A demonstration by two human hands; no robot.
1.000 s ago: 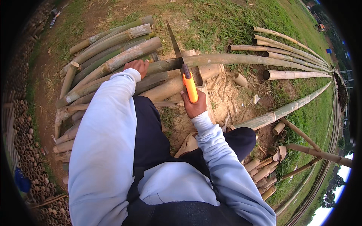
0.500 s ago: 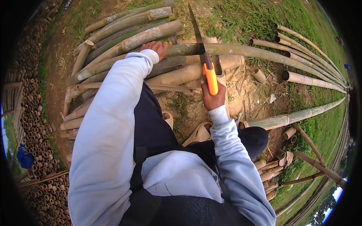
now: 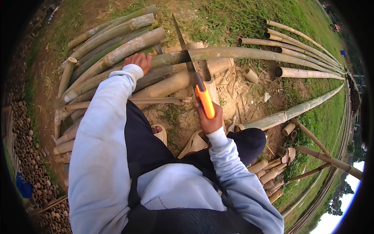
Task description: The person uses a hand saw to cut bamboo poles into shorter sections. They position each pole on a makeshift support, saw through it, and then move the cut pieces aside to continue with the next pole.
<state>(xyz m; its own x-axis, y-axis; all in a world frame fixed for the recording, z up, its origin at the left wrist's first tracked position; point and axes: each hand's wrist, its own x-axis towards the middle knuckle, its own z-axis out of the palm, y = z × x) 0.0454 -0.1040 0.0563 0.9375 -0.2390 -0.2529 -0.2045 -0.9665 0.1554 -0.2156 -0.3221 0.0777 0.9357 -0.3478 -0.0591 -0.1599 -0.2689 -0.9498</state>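
A long greenish bamboo pole [image 3: 241, 53] lies crosswise in front of me, resting on thicker bamboo supports. My left hand [image 3: 138, 62] is closed over it, left of the blade; its fingertips are partly hidden. With my right hand [image 3: 210, 119] I grip the orange handle of a hand saw [image 3: 205, 103]. Its dark, tapered blade crosses the pole, with the tip pointing away from me beyond it. Whether the teeth have bitten into the bamboo cannot be made out.
Stacked bamboo poles [image 3: 132, 43] lie at the left. More long poles [image 3: 300, 73] stretch away on the right, above short cut pieces [image 3: 269, 177]. A short bamboo offcut [image 3: 251, 75] sits among pale shavings. Many upright bamboo tubes [image 3: 43, 183] fill the far left.
My right hand has drawn the saw back toward me, so more blade shows between handle and pole. The left hand stays on the pole. The whole view has shifted slightly.
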